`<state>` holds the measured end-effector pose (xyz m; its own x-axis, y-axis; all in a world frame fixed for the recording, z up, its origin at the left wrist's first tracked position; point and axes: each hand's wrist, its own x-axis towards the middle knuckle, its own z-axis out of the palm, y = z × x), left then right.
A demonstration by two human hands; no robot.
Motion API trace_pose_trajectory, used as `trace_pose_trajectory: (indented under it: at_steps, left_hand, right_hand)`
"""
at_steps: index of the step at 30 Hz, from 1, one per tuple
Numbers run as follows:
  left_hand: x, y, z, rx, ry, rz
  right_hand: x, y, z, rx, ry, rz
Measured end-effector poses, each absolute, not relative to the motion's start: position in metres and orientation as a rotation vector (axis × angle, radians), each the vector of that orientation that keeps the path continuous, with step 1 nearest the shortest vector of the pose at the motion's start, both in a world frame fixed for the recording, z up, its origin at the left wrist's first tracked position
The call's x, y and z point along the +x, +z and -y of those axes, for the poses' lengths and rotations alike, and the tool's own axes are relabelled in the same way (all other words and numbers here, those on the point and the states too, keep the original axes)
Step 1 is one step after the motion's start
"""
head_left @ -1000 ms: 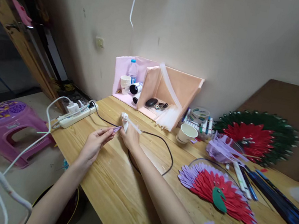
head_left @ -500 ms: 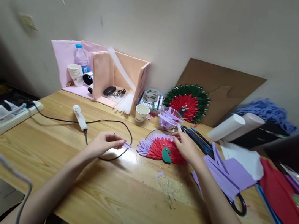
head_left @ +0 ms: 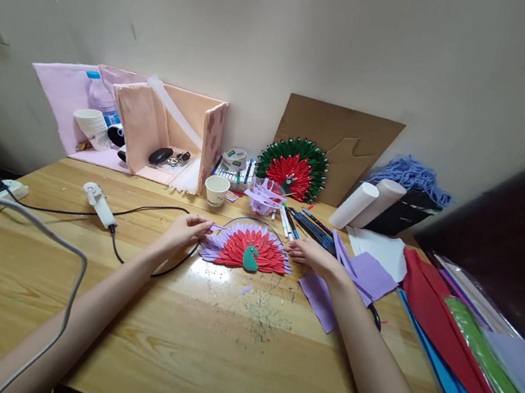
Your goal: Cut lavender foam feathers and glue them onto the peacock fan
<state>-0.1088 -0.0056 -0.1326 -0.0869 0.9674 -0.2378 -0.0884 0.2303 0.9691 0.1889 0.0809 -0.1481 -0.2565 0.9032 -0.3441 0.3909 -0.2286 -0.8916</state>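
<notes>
A fan-shaped peacock craft [head_left: 236, 246] lies on the wooden table, with a green body, red inner petals and purple outer petals. At its left edge my left hand [head_left: 185, 232] pinches a thin purple strip [head_left: 217, 228] between thumb and fingers. My right hand [head_left: 313, 257] is at the craft's right edge, fingers loosely extended and holding nothing visible; whether they touch the petals is unclear. A small purple scrap [head_left: 247, 289] rests in front of the craft. Purple sheets [head_left: 320, 301] lie beside and partly under the right forearm.
Behind the craft stand a paper cup [head_left: 216, 192], a tub with purple strips [head_left: 264, 200] and several pens [head_left: 311, 225]. A green and red fan [head_left: 292, 168] leans on cardboard [head_left: 356, 128]. A glue gun [head_left: 98, 205] with a black cord lies left. White rolls [head_left: 355, 206] stand right.
The view has turned right, so the scene sits further left. My left hand has brought the purple strip to the craft's left edge. My right hand has moved off the craft's top to its right edge.
</notes>
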Motion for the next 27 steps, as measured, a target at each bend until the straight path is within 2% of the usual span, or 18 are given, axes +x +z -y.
trace_pose_trajectory:
  at_steps: [11,20,27]
  left_hand:
    - [-0.119,-0.141,0.006,0.864,1.146,-1.149]
    - [-0.121,-0.141,0.012,0.807,1.126,-1.067]
    - [-0.127,-0.14,0.005,0.905,1.116,-1.206]
  right_hand:
    - [0.188,-0.15,-0.086,-1.565,1.735,1.206]
    - [0.193,-0.137,-0.075,-1.429,1.855,1.381]
    - [0.211,-0.133,-0.075,-1.435,1.921,1.639]
